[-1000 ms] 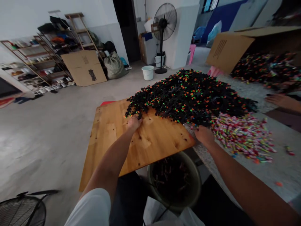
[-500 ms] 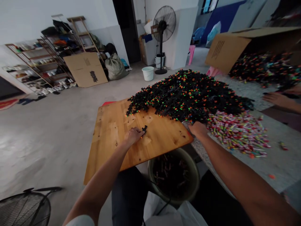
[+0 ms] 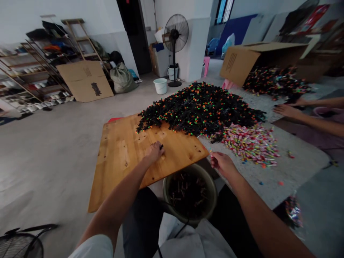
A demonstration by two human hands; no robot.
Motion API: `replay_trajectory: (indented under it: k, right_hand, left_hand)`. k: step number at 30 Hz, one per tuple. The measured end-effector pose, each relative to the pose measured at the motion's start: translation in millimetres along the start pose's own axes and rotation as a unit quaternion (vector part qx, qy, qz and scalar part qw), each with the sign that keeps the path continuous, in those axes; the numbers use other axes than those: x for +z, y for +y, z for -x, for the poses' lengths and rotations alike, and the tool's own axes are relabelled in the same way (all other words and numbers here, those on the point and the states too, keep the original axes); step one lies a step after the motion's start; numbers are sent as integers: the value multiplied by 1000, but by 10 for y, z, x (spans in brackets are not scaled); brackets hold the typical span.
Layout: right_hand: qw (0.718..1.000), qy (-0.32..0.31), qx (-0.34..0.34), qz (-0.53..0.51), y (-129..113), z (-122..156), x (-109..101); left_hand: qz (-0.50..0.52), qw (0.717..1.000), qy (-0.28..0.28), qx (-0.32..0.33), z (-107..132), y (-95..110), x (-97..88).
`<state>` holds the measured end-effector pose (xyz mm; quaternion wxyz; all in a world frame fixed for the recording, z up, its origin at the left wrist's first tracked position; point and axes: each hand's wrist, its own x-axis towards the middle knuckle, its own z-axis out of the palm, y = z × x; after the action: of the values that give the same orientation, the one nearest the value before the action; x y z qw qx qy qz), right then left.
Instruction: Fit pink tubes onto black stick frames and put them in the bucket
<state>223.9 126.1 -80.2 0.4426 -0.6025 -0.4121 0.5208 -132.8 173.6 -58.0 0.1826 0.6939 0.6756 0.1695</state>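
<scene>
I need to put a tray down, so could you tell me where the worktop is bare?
Bare: the near-left part of the wooden board, beside the left hand. Crowded: its far edge under the black pile of neon-tipped pieces, and around the colourful pieces.

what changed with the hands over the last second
The left hand drew back from the black pile onto the wooden board, closed on a small black piece. The right hand pulled back from the coloured sticks toward the round bin. Piles, board and bin stayed.
</scene>
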Motion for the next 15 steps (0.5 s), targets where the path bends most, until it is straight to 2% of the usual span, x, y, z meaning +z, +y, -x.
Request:
replay_trajectory:
  k: [2, 4, 6, 8, 11, 15]
  right_hand:
    - [990, -50, 13, -131, -48, 171, 98]
    - [978, -69, 22, -198, -143, 327, 242]
    - [972, -75, 9, -221, -263, 471, 403]
    - [965, -108, -9, -237, -379, 612, 545]
    - [948, -163, -20, -272, -492, 802, 672]
    - [949, -184, -46, -251, -508, 900, 712]
  left_hand:
    - [13, 1000, -12, 19, 148, 97, 67]
    - [64, 996, -21, 49, 330, 244, 138]
    - [148, 984, -30, 97, 534, 437, 174]
    - [214, 965, -48, 145, 738, 654, 151]
    - [248, 948, -85, 179, 986, 947, 30]
    - [287, 929, -121, 201, 1137, 1120, -124]
